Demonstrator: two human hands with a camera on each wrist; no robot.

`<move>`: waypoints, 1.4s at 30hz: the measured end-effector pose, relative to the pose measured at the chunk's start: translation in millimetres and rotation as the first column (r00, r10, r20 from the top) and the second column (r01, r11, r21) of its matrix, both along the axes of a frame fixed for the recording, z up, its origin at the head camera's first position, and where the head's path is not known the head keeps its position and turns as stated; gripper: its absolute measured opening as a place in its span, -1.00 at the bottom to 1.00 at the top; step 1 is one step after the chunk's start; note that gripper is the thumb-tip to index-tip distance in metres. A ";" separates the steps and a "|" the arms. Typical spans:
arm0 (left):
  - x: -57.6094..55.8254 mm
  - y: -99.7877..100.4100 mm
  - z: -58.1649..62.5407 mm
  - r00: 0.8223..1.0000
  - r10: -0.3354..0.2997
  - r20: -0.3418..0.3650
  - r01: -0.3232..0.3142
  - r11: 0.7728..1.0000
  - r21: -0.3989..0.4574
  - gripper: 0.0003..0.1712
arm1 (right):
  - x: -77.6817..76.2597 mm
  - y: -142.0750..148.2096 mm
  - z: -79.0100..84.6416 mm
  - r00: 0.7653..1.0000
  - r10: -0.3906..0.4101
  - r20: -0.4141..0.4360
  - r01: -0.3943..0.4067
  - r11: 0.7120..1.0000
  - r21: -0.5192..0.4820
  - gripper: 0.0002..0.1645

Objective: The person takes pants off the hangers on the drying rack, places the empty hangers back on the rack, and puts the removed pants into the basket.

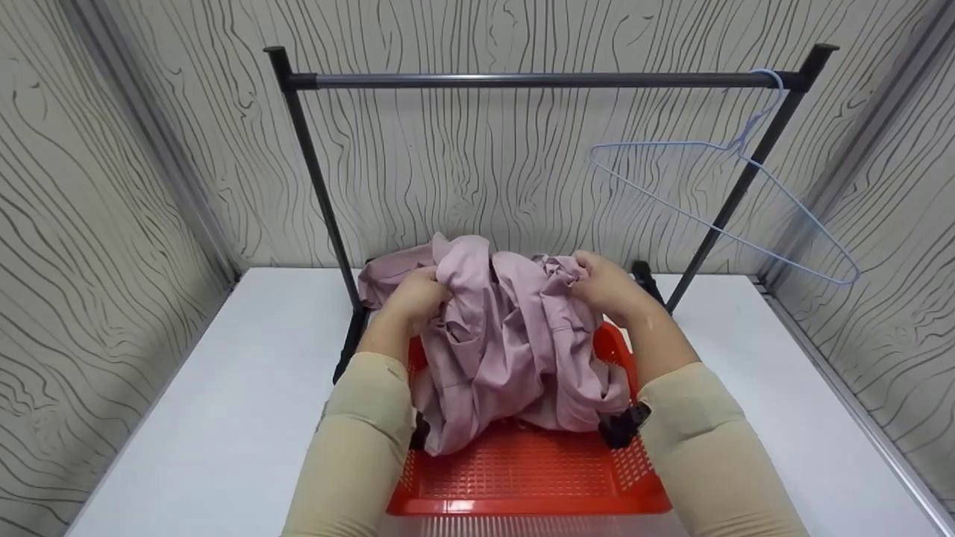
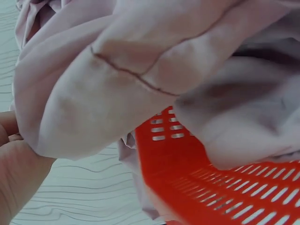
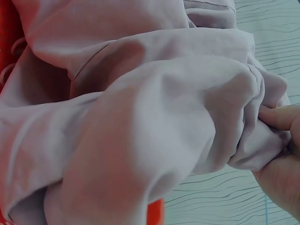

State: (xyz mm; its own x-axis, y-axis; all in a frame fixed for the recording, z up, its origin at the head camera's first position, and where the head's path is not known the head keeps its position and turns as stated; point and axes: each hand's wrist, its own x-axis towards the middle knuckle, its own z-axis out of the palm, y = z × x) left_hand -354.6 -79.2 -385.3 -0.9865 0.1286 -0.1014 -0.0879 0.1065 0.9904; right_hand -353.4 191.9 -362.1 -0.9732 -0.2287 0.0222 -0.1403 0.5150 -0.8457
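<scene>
A crumpled pink garment hangs in folds between both hands, its lower part over a red plastic basket. My left hand grips the cloth on its left side; in the left wrist view, thumb and fingers pinch a fold with dark seams. On the right, my right hand holds a bunched part of the garment, and the right wrist view shows the cloth gathered between thumb and fingers. The garment's exact kind is hidden by the folds.
Behind the basket stands a black clothes rack with a horizontal bar. A light blue wire hanger hangs at the bar's right end. The white table extends to both sides, with patterned wall panels around it.
</scene>
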 end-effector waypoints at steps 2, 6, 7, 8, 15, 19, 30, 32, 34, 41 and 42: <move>0.9 1.3 3.2 1.000 -0.018 -0.005 0.018 1.000 0.011 -0.80 | 3.0 1.3 3.3 1.000 0.011 -0.012 -0.012 1.000 -0.007 -0.83; 5.8 2.9 13.4 0.999 -0.048 -0.021 0.048 0.998 0.034 -0.82 | 9.1 3.8 10.1 0.999 0.021 -0.042 -0.022 1.000 -0.008 -0.85; 6.6 3.3 15.6 0.998 -0.051 -0.025 0.052 0.998 0.045 -0.82 | 10.5 4.5 11.6 0.998 0.025 -0.049 -0.026 1.000 -0.011 -0.84; 7.4 3.6 17.7 0.998 -0.051 -0.028 0.052 0.997 0.053 -0.81 | 11.6 5.2 12.8 0.998 0.026 -0.056 -0.027 1.000 -0.011 -0.85; 12.8 5.3 25.0 0.998 -0.064 -0.022 0.066 0.995 0.073 -0.75 | 21.6 10.3 18.7 0.995 0.059 -0.074 -0.059 0.998 0.010 -0.88; 19.1 5.5 29.8 0.996 -0.083 -0.026 0.085 0.994 0.075 -0.71 | 27.4 12.4 21.7 0.994 0.078 -0.081 -0.079 0.997 -0.005 -0.85; 36.1 0.9 47.7 0.988 -0.131 -0.077 0.140 0.981 0.132 -0.65 | 39.7 16.8 35.8 0.974 0.133 -0.186 -0.148 0.986 -0.071 -0.86; 38.9 -1.3 50.3 0.981 -0.166 -0.098 0.178 0.976 0.128 -0.67 | 42.5 19.1 38.4 0.969 0.149 -0.197 -0.170 0.981 -0.097 -0.84; 40.8 -3.8 50.8 0.969 -0.214 -0.120 0.227 0.968 0.111 -0.69 | 45.2 21.8 40.2 0.963 0.179 -0.200 -0.204 0.972 -0.113 -0.82; 49.5 -10.3 39.3 0.925 -0.367 -0.103 0.371 0.928 0.026 -0.72 | 50.4 29.5 34.7 0.924 0.349 -0.154 -0.364 0.928 -0.077 -0.79; 50.8 -10.6 36.9 0.920 -0.380 -0.094 0.383 0.924 0.018 -0.72 | 51.2 29.5 33.1 0.918 0.370 -0.142 -0.381 0.922 -0.062 -0.79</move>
